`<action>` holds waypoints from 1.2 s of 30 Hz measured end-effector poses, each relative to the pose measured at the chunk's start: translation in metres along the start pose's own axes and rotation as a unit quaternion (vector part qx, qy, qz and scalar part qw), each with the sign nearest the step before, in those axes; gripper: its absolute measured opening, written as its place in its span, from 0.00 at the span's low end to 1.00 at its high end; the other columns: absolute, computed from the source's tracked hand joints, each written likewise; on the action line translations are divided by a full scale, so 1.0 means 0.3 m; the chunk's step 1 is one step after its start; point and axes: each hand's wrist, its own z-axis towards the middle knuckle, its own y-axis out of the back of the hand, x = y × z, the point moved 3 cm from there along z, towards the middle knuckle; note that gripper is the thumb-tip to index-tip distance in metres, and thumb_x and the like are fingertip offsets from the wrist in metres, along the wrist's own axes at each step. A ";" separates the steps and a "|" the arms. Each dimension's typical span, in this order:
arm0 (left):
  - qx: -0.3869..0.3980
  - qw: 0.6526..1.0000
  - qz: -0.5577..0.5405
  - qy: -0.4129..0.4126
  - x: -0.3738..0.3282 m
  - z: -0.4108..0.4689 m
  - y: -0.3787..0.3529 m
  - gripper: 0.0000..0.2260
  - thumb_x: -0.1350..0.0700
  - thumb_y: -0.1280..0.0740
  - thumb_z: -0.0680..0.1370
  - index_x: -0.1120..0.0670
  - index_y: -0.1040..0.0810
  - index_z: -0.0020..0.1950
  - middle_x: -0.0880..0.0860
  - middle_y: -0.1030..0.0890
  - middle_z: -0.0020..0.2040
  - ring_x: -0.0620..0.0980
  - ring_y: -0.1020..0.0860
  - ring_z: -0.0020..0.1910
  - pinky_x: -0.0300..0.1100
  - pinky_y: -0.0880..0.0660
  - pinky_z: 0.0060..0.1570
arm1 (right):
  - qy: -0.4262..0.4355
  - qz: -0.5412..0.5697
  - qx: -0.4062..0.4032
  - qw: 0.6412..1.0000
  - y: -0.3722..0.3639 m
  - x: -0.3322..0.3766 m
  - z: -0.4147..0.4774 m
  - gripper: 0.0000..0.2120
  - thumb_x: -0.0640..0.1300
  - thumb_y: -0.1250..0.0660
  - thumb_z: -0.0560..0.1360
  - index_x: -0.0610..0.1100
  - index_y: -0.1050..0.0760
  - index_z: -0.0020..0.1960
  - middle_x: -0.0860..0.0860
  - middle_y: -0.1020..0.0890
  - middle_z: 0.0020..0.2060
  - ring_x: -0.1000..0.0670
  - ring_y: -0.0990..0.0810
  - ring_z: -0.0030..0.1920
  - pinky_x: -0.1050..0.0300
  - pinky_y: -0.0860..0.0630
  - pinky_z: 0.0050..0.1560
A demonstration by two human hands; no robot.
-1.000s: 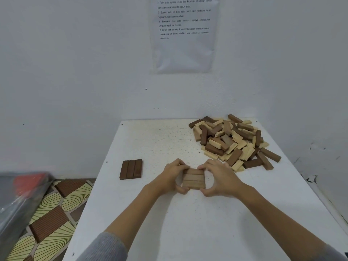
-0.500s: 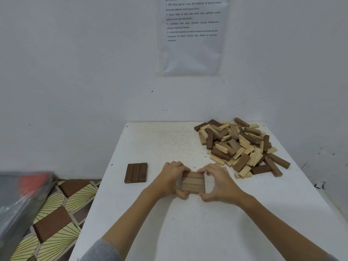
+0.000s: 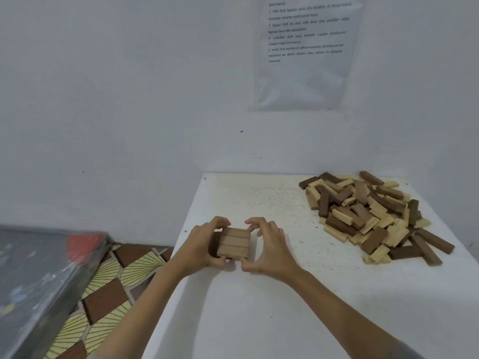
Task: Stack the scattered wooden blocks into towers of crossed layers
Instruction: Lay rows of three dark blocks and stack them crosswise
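A white table (image 3: 259, 320) stands with its far edge against a white wall (image 3: 129, 99). The far half of its top is peppered with small dark specks and scuffs. High on the wall, above the table's far right part, hangs a pale sheet of paper (image 3: 305, 73) with several printed lines, too blurred to read; its lower half is blank and slightly wrinkled. A few tiny dark marks dot the wall below it. To the left of the table the floor (image 3: 108, 281) shows a pattern of brown ribbed panels and cream fan shapes. At the near left lies a dark flat object (image 3: 39, 281) under glossy clear film, with a red patch (image 3: 83, 242) at its far end.
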 end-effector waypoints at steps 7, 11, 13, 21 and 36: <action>-0.049 0.998 -0.033 0.020 0.092 -0.053 0.034 0.32 0.49 0.27 0.64 0.40 0.35 0.65 0.38 0.26 0.61 0.41 0.28 0.65 0.47 0.33 0.64 | -0.019 0.026 -0.022 0.999 -0.121 0.031 0.046 0.37 0.54 0.30 0.59 0.57 0.38 0.65 0.61 0.27 0.56 0.60 0.34 0.55 0.68 0.44 0.57; -0.050 0.996 -0.065 0.035 0.102 -0.061 0.030 0.31 0.48 0.28 0.64 0.45 0.33 0.65 0.39 0.25 0.61 0.39 0.28 0.65 0.29 0.37 0.60 | -0.031 0.031 -0.034 0.998 -0.150 0.034 0.052 0.36 0.52 0.30 0.60 0.57 0.38 0.65 0.63 0.28 0.56 0.60 0.35 0.56 0.69 0.45 0.57; -0.051 0.995 -0.078 0.040 0.109 -0.062 0.023 0.30 0.52 0.28 0.65 0.46 0.33 0.65 0.41 0.24 0.61 0.38 0.28 0.65 0.23 0.39 0.57 | -0.035 0.032 -0.043 0.998 -0.157 0.034 0.050 0.36 0.52 0.30 0.60 0.56 0.37 0.66 0.63 0.28 0.56 0.61 0.35 0.56 0.69 0.45 0.58; -0.061 0.990 -0.118 0.052 0.119 -0.069 0.006 0.30 0.52 0.28 0.64 0.47 0.32 0.65 0.44 0.23 0.60 0.39 0.27 0.63 0.23 0.37 0.56 | -0.030 0.016 -0.034 0.999 -0.167 0.025 0.046 0.35 0.52 0.31 0.61 0.56 0.38 0.66 0.63 0.29 0.58 0.59 0.34 0.56 0.68 0.44 0.58; -0.080 0.979 -0.165 0.083 0.121 -0.093 -0.002 0.32 0.47 0.27 0.63 0.45 0.32 0.66 0.35 0.24 0.61 0.38 0.27 0.64 0.29 0.33 0.54 | -0.020 -0.005 -0.028 0.999 -0.165 0.028 0.044 0.34 0.52 0.31 0.63 0.54 0.37 0.67 0.64 0.31 0.59 0.58 0.34 0.56 0.68 0.45 0.59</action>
